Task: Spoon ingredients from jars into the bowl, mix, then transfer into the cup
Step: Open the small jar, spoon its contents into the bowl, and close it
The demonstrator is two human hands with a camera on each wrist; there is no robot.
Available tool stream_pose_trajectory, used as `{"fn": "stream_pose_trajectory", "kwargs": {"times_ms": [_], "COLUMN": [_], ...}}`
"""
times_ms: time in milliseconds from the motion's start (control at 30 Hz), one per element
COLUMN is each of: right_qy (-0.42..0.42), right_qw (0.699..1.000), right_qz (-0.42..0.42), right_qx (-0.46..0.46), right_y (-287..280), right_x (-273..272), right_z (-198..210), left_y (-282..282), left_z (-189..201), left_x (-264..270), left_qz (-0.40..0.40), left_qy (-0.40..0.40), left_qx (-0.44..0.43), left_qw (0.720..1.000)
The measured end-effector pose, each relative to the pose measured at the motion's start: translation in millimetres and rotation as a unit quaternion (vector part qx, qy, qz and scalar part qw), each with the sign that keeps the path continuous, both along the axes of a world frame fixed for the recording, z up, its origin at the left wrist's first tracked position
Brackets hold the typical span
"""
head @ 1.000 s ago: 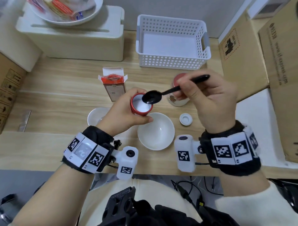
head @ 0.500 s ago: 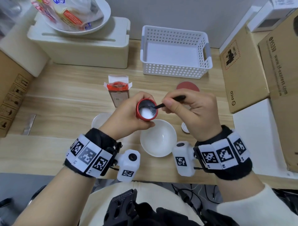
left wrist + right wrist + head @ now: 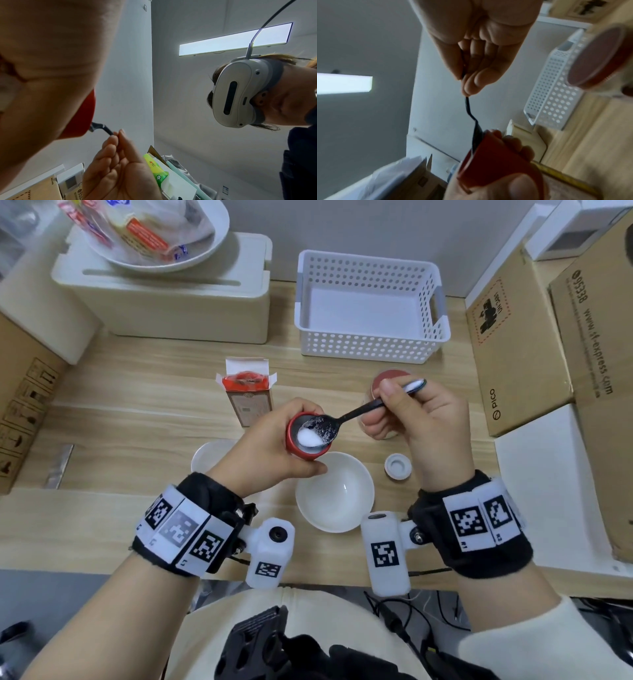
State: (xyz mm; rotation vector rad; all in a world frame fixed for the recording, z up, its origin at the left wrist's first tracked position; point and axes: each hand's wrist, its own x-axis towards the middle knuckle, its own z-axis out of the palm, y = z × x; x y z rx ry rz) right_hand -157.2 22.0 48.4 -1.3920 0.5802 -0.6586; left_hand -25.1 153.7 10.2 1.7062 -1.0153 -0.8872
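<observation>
My left hand grips a small red jar tilted over the far rim of the white bowl. My right hand pinches the handle of a black spoon. The spoon's bowl sits at the jar's mouth with a heap of white powder on it. In the right wrist view the spoon runs from my fingers down into the red jar. A second jar with a red lid stands behind my right hand. A white cup sits left of the bowl, partly hidden by my left wrist.
A small carton with a red top stands behind the jar. A white cap lies right of the bowl. A white perforated basket and a cream box stand at the back. Cardboard boxes line the right side.
The spoon went down into the red jar and has come up at its mouth carrying white powder. The left hand keeps holding the jar over the bowl's far rim.
</observation>
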Motion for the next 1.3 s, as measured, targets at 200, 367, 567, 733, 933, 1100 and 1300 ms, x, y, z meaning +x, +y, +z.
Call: {"fn": "stream_pose_trajectory", "kwargs": {"times_ms": [200,367,567,733,933,1100,1300], "right_qy": [-0.040,0.078,0.108,0.110,0.216,0.238,0.443], "right_qw": [0.994,0.995,0.993,0.992,0.975,0.971,0.884], "right_qz": [-0.064,-0.052,0.022,0.016,-0.013,-0.005,-0.077], "right_qx": [0.076,0.020,-0.039,-0.059,0.057,0.030,-0.130], "right_y": [-8.2,-1.9,5.7,5.5,6.8,-5.1,-35.8], "right_x": [-27.7,-50.4,-62.9,-63.6,-61.4,-64.7,-65.3], "right_z": [-17.0,-57.0,-77.0,-77.6,-102.1,-111.4,-143.2], "left_y": [2.8,8.4,9.9,7.8,7.0,6.3,3.8], "left_z": [-12.3,-19.7,-25.8,-25.2,-25.1,-24.2,-24.2], "left_x": [1.5,4.4,-2.0,-5.1,-6.6,-5.4,-5.5], "left_qz": [0.049,0.108,0.119,0.123,0.113,0.118,0.116], "left_qy": [0.005,0.040,0.039,0.044,0.051,0.046,0.049], "left_qx": [-0.009,-0.018,0.001,0.004,0.007,0.008,0.008], "left_qw": [0.999,0.993,0.992,0.991,0.992,0.992,0.992]}}
